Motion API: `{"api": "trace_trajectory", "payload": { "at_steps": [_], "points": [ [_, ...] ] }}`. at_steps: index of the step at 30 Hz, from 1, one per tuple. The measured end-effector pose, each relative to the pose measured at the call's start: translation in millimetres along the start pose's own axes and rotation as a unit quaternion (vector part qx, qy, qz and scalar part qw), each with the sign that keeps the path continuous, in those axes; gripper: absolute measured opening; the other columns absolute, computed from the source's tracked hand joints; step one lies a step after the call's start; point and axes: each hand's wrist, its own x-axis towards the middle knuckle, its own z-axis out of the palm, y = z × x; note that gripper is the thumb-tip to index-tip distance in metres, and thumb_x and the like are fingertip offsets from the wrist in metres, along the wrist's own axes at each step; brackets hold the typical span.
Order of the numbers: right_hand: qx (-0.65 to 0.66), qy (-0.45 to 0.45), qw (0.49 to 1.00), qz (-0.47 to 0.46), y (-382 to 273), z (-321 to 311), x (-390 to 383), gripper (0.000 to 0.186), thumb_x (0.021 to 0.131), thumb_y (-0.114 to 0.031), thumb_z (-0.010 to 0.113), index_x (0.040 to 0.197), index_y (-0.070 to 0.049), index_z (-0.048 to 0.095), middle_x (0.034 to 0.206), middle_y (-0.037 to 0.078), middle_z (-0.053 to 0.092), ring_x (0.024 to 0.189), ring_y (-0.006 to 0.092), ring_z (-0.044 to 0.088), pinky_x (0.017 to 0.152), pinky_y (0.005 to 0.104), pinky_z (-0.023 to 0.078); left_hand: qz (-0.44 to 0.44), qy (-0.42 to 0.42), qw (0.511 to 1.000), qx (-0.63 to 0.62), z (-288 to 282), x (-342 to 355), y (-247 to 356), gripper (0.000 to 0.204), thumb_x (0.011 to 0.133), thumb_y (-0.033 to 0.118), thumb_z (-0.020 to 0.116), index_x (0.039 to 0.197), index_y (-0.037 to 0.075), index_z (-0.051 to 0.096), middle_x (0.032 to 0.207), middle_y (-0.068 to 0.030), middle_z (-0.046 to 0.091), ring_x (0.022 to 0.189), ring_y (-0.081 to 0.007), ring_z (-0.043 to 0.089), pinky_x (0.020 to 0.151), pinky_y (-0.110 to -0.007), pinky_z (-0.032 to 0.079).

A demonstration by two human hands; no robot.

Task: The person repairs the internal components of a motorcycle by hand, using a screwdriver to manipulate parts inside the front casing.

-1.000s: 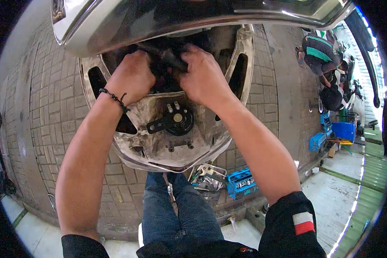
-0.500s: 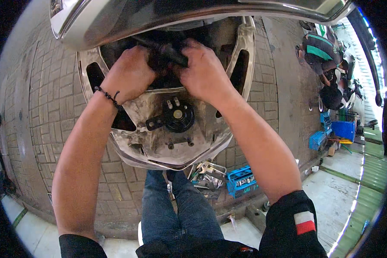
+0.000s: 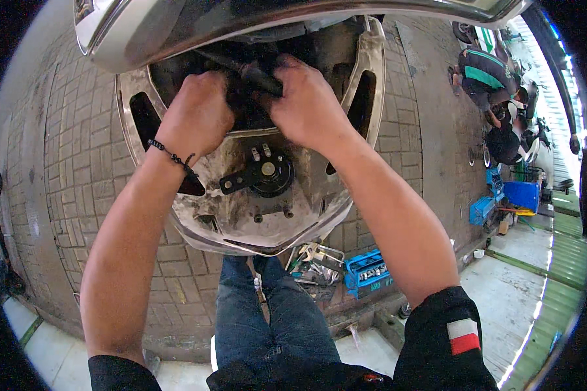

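Head view: at the upper centre of the frame, both hands reach into the dark opening (image 3: 251, 120) of a pale, smudged panel (image 3: 218, 163), beneath a glossy dark cover (image 3: 241, 32) that spans the top edge. The left hand (image 3: 199, 107), left of centre, is curled, its fingertips lost in shadow; whether it grips anything I cannot tell. The right hand (image 3: 306, 104), just right of centre, is partly closed beside the end of a dark tube (image 3: 262, 79); its fingertips are hidden too, so its hold cannot be told. Below the hands, near the middle of the frame, a round black part (image 3: 269, 174) with two metal tabs sits against the panel. At lower centre right, loose tools (image 3: 316, 264) lie beside a blue toolbox (image 3: 365, 274). A co-worker (image 3: 482, 70) bends over at upper right.
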Motion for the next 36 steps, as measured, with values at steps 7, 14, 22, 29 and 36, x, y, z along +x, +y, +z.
{"api": "trace_trajectory", "payload": {
  "at_steps": [7, 14, 22, 29, 36],
  "points": [
    [-0.019, 0.013, 1.0, 0.008, -3.4, -2.2, -2.5, 0.022, 0.065, -0.012, 0.055, 0.078, 0.005, 0.059, 0.091, 0.023, 0.055, 0.089, 0.0383, 0.054, 0.081, 0.0422, 0.045, 0.042, -0.016, 0.999, 0.01, -9.5, 0.3, 3.5, 0.016, 0.065, 0.007, 0.056, 0.074, -0.006, 0.059, 0.079, -0.0255, 0.059, 0.082, -0.0377, 0.058, 0.075, -0.042, 0.047],
    [-0.008, -0.032, 0.999, 0.039, -8.6, -7.9, -0.9, 0.025, 0.069, -0.014, 0.059, 0.086, 0.005, 0.06, 0.101, 0.024, 0.054, 0.096, 0.0397, 0.051, 0.085, 0.0425, 0.043, -0.004, -0.015, 0.999, -0.051, -5.7, 1.4, 0.2, 0.019, 0.067, 0.009, 0.054, 0.079, -0.004, 0.061, 0.083, -0.0242, 0.06, 0.084, -0.0368, 0.058, 0.076, -0.041, 0.047],
    [-0.003, -0.004, 1.0, 0.019, -2.8, -3.3, -1.4, 0.021, 0.066, -0.012, 0.057, 0.078, 0.004, 0.06, 0.093, 0.023, 0.055, 0.091, 0.0386, 0.053, 0.083, 0.0431, 0.044, 0.087, -0.015, 0.995, 0.056, 0.6, 3.1, -5.8, 0.019, 0.068, 0.008, 0.05, 0.079, -0.004, 0.061, 0.083, -0.0255, 0.059, 0.083, -0.038, 0.057, 0.079, -0.042, 0.046],
    [0.023, 0.016, 0.999, 0.019, -4.1, -2.8, 0.1, 0.021, 0.063, -0.01, 0.055, 0.077, 0.005, 0.06, 0.091, 0.023, 0.056, 0.089, 0.0389, 0.054, 0.082, 0.0425, 0.044, -0.029, 0.032, 0.996, -0.083, -1.3, 0.6, 3.0, 0.018, 0.066, 0.005, 0.053, 0.081, -0.003, 0.061, 0.084, -0.0246, 0.059, 0.084, -0.0383, 0.056, 0.076, -0.042, 0.047],
    [0.001, 0.015, 1.0, 0.016, -1.4, 0.7, -0.2, 0.023, 0.061, -0.011, 0.054, 0.076, 0.006, 0.059, 0.092, 0.024, 0.056, 0.09, 0.0393, 0.054, 0.083, 0.042, 0.045, -0.047, 0.05, 0.985, -0.156, -6.8, -2.9, 11.3, 0.019, 0.066, 0.002, 0.054, 0.083, -0.002, 0.06, 0.082, -0.0237, 0.058, 0.083, -0.0391, 0.056, 0.074, -0.042, 0.047]
  ]
}}
